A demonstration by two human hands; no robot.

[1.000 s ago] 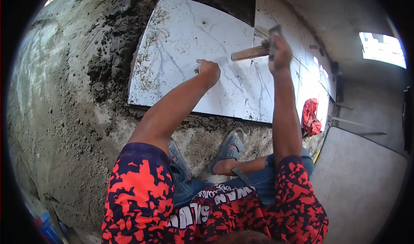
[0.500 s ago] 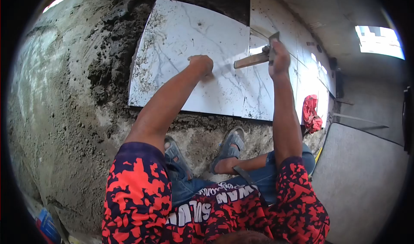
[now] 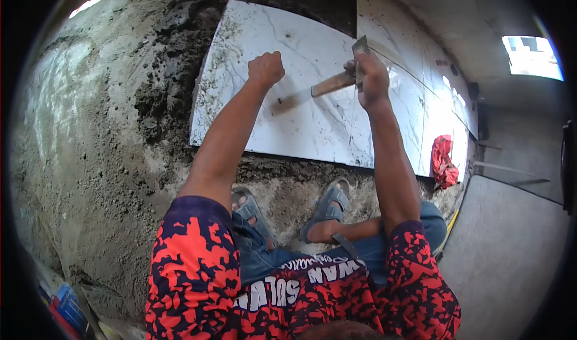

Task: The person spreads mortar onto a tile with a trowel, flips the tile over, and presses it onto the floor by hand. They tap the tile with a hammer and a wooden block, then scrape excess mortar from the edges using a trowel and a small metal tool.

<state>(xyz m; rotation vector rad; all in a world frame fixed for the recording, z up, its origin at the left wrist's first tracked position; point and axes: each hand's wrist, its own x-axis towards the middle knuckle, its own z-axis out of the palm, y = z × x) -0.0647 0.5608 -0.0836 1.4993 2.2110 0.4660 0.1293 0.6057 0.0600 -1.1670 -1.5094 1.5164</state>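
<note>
My left hand (image 3: 266, 68) is a closed fist, held over the large white marble-patterned tile (image 3: 264, 124), with nothing showing in it. A shadow falls on the tile below and to the right of the fist. My right hand (image 3: 374, 80) grips a trowel (image 3: 334, 85) around its flat metal blade, so the wooden handle points left over the tile. The handle's end hangs over the tile's right half. Grey mortar crumbs and specks dirty the tile, mostly along its left edge.
More laid tiles (image 3: 409, 103) continue to the right. A crumpled red cloth (image 3: 443, 164) lies on their near edge. Rough mortar and soil (image 3: 102, 178) spread at the left. My sandalled feet (image 3: 327, 211) stand on the ground before the tile. A grey slab (image 3: 505, 244) lies at the right.
My left fist has moved up and to the left over the tile. My right hand has shifted left with the trowel, bringing its handle further over the large tile.
</note>
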